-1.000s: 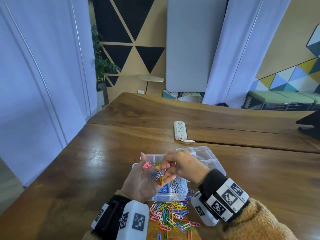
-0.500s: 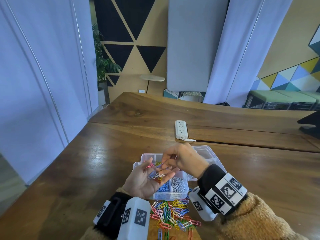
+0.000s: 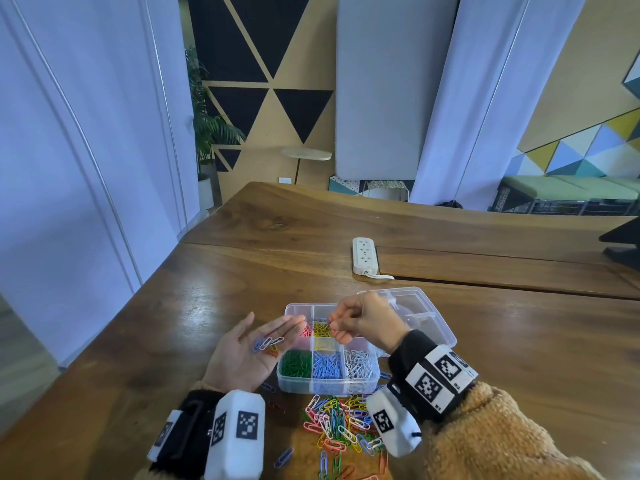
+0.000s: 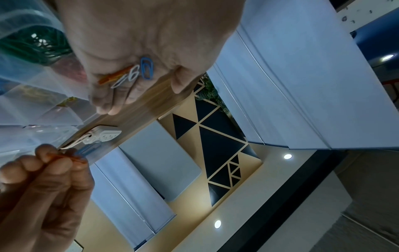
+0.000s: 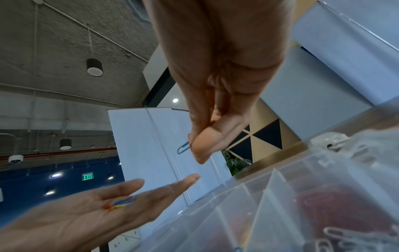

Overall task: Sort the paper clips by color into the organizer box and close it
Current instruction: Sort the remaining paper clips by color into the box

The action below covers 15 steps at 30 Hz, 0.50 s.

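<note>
The clear organizer box [image 3: 375,375] stands open on the wooden table, its front row filled with green [image 3: 296,363], blue [image 3: 327,363] and white clips [image 3: 360,363]; red and yellow clips lie behind. My left hand [image 3: 277,332] lies palm up beside the box's left edge, fingers straight. On the palm rest a blue clip [image 4: 146,68], a white clip [image 4: 127,76] and an orange clip [image 4: 114,75]. My right hand [image 3: 334,323] hovers over the back row and pinches a blue clip [image 5: 183,148] together with an orange-red one [image 4: 64,156].
A pile of loose mixed-colour clips [image 3: 339,424] lies in front of the box, with strays such as a blue one [image 3: 284,457] nearer me. The box's lid [image 3: 426,306] lies open at the back right. A white power strip [image 3: 363,256] sits farther back.
My left hand has slid left, off the box, and flattened. My right hand has drawn clips out of the palm and moved over the box's back row.
</note>
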Each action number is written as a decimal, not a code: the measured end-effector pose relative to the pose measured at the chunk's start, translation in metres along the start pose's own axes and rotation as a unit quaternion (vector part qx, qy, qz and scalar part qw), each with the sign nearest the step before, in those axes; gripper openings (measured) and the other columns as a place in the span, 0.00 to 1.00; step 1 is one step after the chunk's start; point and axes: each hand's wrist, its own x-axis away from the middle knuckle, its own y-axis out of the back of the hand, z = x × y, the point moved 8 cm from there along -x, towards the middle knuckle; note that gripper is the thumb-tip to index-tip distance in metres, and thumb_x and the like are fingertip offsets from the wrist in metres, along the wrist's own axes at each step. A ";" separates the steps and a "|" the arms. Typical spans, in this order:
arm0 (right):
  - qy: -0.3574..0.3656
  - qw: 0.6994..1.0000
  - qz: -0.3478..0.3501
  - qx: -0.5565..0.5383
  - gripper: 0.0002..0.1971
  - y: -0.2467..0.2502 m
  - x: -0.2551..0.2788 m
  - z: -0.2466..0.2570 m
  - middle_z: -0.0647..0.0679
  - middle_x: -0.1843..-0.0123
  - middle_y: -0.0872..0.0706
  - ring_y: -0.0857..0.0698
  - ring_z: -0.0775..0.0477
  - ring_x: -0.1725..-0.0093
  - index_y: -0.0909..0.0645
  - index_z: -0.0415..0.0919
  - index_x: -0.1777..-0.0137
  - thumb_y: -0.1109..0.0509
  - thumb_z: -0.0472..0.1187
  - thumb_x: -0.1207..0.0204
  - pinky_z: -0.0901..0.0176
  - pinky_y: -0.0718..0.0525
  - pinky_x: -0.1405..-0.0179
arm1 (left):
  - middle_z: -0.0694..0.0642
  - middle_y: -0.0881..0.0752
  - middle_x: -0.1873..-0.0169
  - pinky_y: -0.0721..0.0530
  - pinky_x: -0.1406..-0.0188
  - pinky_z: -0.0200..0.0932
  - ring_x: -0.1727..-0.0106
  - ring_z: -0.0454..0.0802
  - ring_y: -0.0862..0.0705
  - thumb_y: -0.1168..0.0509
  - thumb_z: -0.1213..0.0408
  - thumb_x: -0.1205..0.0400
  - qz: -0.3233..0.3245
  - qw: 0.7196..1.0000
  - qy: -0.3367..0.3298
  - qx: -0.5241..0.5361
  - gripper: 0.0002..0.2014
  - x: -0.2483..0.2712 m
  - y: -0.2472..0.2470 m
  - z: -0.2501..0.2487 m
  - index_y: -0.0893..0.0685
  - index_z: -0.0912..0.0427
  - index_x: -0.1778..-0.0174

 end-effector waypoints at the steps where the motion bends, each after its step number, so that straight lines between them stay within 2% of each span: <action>1: -0.003 1.000 0.006 0.001 0.06 -0.004 -0.001 -0.001 0.44 0.69 0.15 0.15 0.56 0.73 0.19 0.35 0.62 0.32 0.26 0.26 0.66 0.15 0.67 | 0.80 0.22 0.37 0.14 0.50 0.60 0.39 0.71 0.19 0.49 0.55 0.16 -0.007 1.000 -0.003 -0.008 0.30 0.000 0.001 -0.001 0.31 0.81 0.30; 4: -0.003 0.999 0.022 0.042 0.07 -0.012 -0.005 -0.002 0.46 0.69 0.15 0.15 0.57 0.73 0.19 0.36 0.61 0.32 0.26 0.25 0.67 0.16 0.67 | 0.80 0.21 0.38 0.13 0.51 0.60 0.41 0.71 0.17 0.51 0.54 0.13 -0.018 1.000 -0.008 -0.016 0.31 -0.001 0.002 -0.003 0.26 0.84 0.34; 7: -0.002 0.993 0.014 0.121 0.08 -0.011 -0.005 -0.002 0.49 0.70 0.16 0.18 0.61 0.77 0.20 0.38 0.61 0.34 0.26 0.25 0.67 0.16 0.69 | 0.79 0.21 0.37 0.15 0.48 0.60 0.39 0.70 0.18 0.52 0.54 0.13 -0.005 1.000 -0.002 -0.017 0.29 0.000 0.001 -0.003 0.22 0.82 0.41; 10: 0.000 0.976 0.029 0.214 0.07 -0.012 -0.003 0.000 0.50 0.71 0.16 0.21 0.62 0.78 0.17 0.36 0.53 0.34 0.27 0.25 0.68 0.15 0.66 | 0.77 0.20 0.37 0.14 0.48 0.59 0.39 0.68 0.17 0.52 0.54 0.13 0.004 1.000 0.005 -0.021 0.29 0.001 -0.003 -0.003 0.21 0.81 0.41; 13: -0.008 0.973 0.050 0.227 0.09 -0.012 -0.003 -0.005 0.49 0.68 0.16 0.21 0.66 0.80 0.17 0.35 0.47 0.34 0.27 0.25 0.73 0.17 0.70 | 0.77 0.18 0.39 0.12 0.53 0.58 0.44 0.69 0.14 0.52 0.54 0.13 0.006 0.999 0.015 -0.028 0.29 0.000 -0.008 0.002 0.21 0.80 0.43; 15: -0.018 0.976 0.049 0.211 0.08 -0.007 -0.004 -0.008 0.46 0.65 0.15 0.21 0.66 0.80 0.18 0.33 0.47 0.34 0.27 0.24 0.75 0.21 0.73 | 0.78 0.19 0.39 0.11 0.54 0.58 0.46 0.69 0.13 0.52 0.54 0.13 0.006 0.999 0.018 -0.025 0.29 -0.001 -0.008 0.003 0.21 0.81 0.42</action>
